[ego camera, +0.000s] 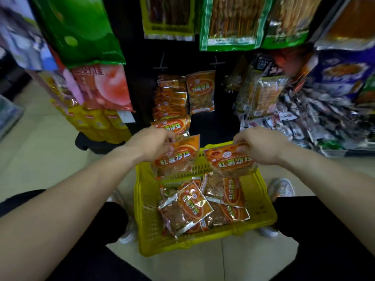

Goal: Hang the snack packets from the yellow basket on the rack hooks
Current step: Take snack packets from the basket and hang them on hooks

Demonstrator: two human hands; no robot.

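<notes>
My left hand (pixel 154 145) pinches the top of an orange snack packet (pixel 178 157) above the far rim of the yellow basket (pixel 146 216). My right hand (pixel 261 145) pinches the top of a second orange packet (pixel 231 161) beside it. Several more orange packets (pixel 194 205) lie in the basket on the floor between my knees. On the dark rack ahead, a row of the same packets (pixel 170 104) hangs on one hook, and a single packet (pixel 200 92) hangs on the hook to its right. Two bare hooks (pixel 161 65) stick out above them.
Large green and pink bags (pixel 89 57) hang at the left with yellow packs (pixel 101 122) below. Skewer snack bags (pixel 229 23) hang across the top. Small mixed packets (pixel 316 116) crowd the right side. My shoes (pixel 282 187) flank the basket on the tiled floor.
</notes>
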